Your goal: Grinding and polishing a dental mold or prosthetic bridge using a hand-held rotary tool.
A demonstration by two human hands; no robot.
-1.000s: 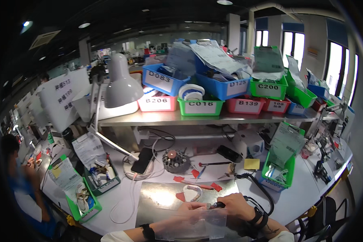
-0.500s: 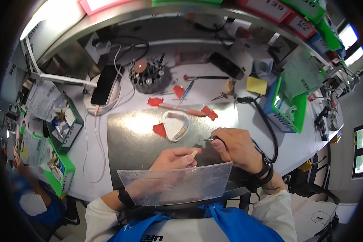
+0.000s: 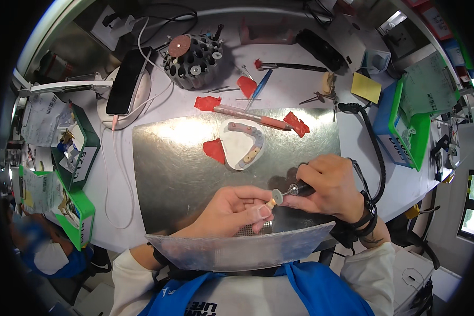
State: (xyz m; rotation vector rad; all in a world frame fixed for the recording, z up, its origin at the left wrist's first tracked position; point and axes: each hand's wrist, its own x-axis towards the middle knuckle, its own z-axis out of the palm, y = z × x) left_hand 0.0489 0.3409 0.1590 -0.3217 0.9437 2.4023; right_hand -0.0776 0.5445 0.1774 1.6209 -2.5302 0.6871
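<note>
My left hand [image 3: 231, 213] pinches a small cream-coloured dental piece [image 3: 270, 204] between thumb and fingers. A rotary handpiece [image 3: 302, 188] is gripped in my right hand [image 3: 329, 181], its grey disc [image 3: 277, 196] at the dental piece, touching or very close. Both hands are just above the near part of a metal plate [image 3: 168, 179] and beyond a clear shield [image 3: 237, 252]. On the plate, past my hands, lies a white dental model [image 3: 234, 143] with a grey arch and a few tooth-coloured parts. A red sheet scrap [image 3: 214, 151] sits against its left side.
A round bur holder [image 3: 192, 73] stands at the back, left of several tools and red scraps [image 3: 297, 125]. A phone [image 3: 128, 84] on a round white base has a trailing cable. Bins flank the bench: green ones [image 3: 84, 210] left, a blue-green one [image 3: 395, 124] right. Another person sits far left.
My right hand has brought the handpiece to the dental piece in my left hand; the disc now shows clearly. The view has shifted, so the bench things appear larger.
</note>
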